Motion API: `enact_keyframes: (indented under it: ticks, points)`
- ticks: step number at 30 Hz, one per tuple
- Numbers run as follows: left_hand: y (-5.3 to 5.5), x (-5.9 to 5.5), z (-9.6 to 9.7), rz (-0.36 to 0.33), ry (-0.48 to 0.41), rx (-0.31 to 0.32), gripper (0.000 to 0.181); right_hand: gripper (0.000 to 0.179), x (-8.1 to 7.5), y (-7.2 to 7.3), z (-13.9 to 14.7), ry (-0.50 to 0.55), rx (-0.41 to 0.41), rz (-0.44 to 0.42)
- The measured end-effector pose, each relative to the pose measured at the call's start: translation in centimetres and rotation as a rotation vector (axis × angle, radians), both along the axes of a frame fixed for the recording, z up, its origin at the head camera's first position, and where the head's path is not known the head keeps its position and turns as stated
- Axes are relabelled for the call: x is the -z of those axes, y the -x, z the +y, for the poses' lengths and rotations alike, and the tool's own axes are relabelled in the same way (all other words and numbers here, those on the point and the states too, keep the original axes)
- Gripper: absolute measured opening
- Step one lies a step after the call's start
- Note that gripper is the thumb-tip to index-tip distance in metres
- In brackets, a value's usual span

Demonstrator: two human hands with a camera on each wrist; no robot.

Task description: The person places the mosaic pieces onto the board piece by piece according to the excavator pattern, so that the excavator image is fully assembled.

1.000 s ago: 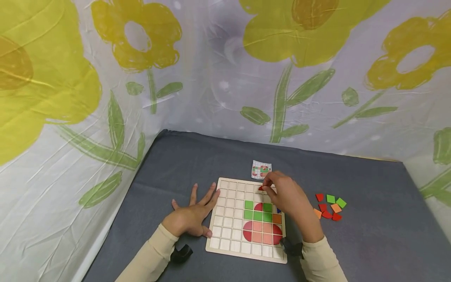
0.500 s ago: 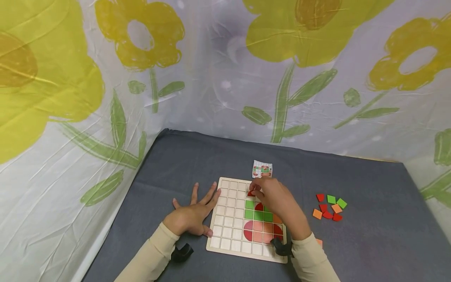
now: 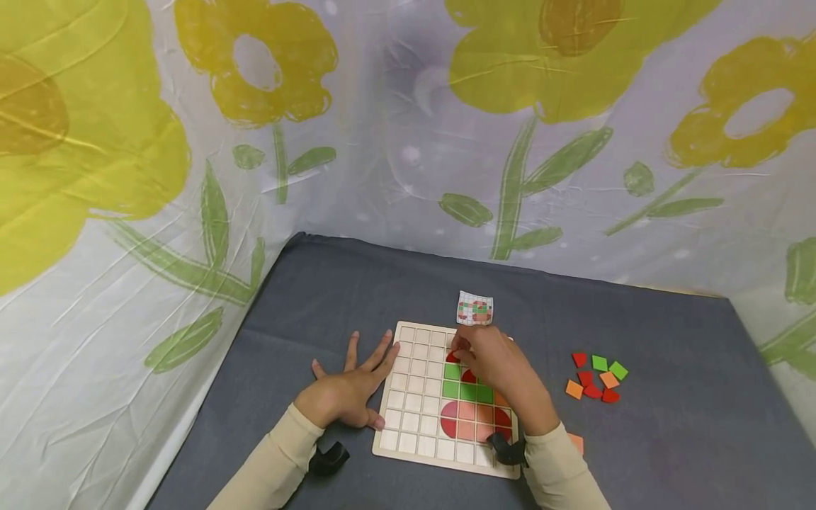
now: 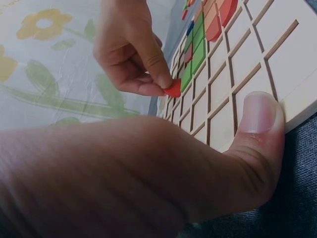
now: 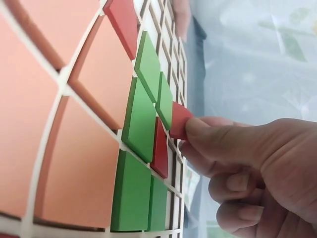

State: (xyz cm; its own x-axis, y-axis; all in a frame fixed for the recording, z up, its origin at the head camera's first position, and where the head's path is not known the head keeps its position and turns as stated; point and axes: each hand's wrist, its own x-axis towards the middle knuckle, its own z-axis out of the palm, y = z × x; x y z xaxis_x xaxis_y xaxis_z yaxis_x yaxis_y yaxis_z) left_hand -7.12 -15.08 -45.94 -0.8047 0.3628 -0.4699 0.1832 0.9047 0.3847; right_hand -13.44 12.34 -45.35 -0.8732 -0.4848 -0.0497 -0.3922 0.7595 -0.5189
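My right hand [image 3: 491, 358] pinches a red tile with a rounded corner [image 5: 179, 120] between thumb and fingers. In the head view that tile is over the wooden grid board [image 3: 408, 443], right behind a green tile [image 3: 452, 372]. My left hand [image 3: 344, 393] lies spread at the board's left edge, its thumb [image 4: 260, 119] resting on the rim. Green, red and salmon tiles fill several cells on the board's right half, including a rounded salmon-and-red shape [image 3: 474, 419]. Part of the board's far right is hidden behind my right hand and wrist.
A small printed pattern card [image 3: 474, 309] lies just beyond the board. Several loose red, green and orange tiles [image 3: 592, 390] are scattered to the right on the dark cloth [image 3: 669, 439]. One orange tile [image 3: 575, 443] sits by the right sleeve. A flowered curtain [image 3: 382, 142] stands behind.
My right hand has moved left over the board with the red tile, then slightly nearer, to the cell behind the green tile. My left hand has stayed at the board's edge.
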Motion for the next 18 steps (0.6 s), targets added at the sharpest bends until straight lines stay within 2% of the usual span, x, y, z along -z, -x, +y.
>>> enact_keyframes:
  ticks: [5, 11, 18]
  points:
    - [-0.04, 0.03, -0.05, 0.009, 0.001, 0.007, 0.128, 0.010, 0.04, -0.05, 0.00, -0.004, 0.000, 0.012]
    - [-0.11, 0.02, 0.01, 0.017, -0.003, 0.005, 0.128, 0.012, 0.25, -0.13, -0.10, -0.061, 0.015, 0.062]
    - [-0.04, 0.14, -0.03, 0.018, -0.001, 0.005, 0.129, 0.012, 0.44, -0.04, -0.05, -0.066, 0.019, 0.064]
